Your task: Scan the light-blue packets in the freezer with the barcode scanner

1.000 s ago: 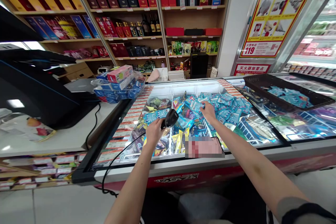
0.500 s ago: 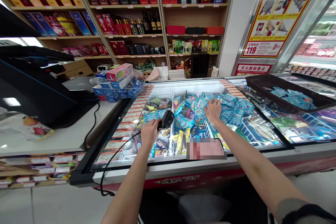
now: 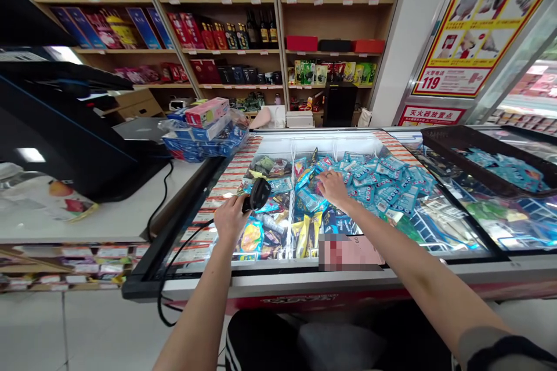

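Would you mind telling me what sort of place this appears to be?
Most likely a shop, perhaps a small supermarket: there are stocked wall shelves with price labels, what looks like a glass-topped display freezer, and a black handheld scanner in the left hand.

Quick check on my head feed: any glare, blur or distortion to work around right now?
Head view, left: a white reflection on the black terminal; head view, lower middle: pixelation hides much of the pink phone; head view, background: the shelving leans, probably wide-angle distortion; head view, centre: scanner and blue packets are recognisable, though small print is mostly unreadable.
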`<state>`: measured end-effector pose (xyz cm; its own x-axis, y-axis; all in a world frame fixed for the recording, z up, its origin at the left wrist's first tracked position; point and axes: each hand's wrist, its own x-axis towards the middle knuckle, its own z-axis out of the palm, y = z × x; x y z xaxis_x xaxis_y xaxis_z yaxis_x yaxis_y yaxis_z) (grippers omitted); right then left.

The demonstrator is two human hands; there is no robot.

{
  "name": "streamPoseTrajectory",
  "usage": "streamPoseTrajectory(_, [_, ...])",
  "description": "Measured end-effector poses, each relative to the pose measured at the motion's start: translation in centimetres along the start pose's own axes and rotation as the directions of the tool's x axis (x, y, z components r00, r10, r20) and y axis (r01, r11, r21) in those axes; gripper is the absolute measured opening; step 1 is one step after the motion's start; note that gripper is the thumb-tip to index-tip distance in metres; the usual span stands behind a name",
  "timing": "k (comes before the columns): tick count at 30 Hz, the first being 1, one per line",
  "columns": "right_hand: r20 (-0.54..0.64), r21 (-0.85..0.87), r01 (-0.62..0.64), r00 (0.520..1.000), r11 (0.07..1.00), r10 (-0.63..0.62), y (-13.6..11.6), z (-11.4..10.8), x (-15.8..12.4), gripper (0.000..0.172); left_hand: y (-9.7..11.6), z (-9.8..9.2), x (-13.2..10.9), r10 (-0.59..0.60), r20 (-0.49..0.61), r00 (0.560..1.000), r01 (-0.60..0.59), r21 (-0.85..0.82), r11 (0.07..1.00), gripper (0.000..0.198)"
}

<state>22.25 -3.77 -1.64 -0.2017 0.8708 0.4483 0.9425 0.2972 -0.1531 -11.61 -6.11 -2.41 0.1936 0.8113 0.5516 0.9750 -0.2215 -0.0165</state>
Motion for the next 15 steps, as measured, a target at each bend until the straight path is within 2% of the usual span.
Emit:
streamPoseTrajectory(4, [0.108, 0.108, 0.198, 0.972, 0.974, -0.21, -3.1, 2.1, 1.4, 0.038, -0.6, -0.1, -0.2, -0.072, -0.027, 0.997, 0.072, -0.001, 0.997, 0.04])
streamPoseTrajectory(7, [0.137, 0.135, 0.316, 0.933, 0.939, -0.333, -5.1, 3.2, 2.0, 0.044, -0.6, -0.1, -0.1, -0.059, -0.016, 0.998, 0.059, -0.005, 0.998, 0.038])
streamPoseTrajectory(9, [0.156, 0.127, 0.363, 0.912, 0.923, -0.38, -5.8, 3.3, 2.2, 0.041, -0.6, 0.0, -0.1, -0.052, -0.016, 0.999, 0.052, -0.007, 0.999, 0.037])
streamPoseTrajectory(12, [0.188, 0.125, 0.373, 0.901, 0.919, -0.391, -5.5, 2.7, 2.1, 0.033, -0.7, 0.1, -0.1, -0.051, -0.011, 0.999, 0.051, -0.003, 0.999, 0.038])
streamPoseTrajectory(15, [0.22, 0.093, 0.272, 0.933, 0.958, -0.286, -4.3, 1.6, 1.8, 0.038, -0.7, 0.2, -0.2, -0.053, -0.002, 0.999, 0.053, -0.006, 0.999, 0.041])
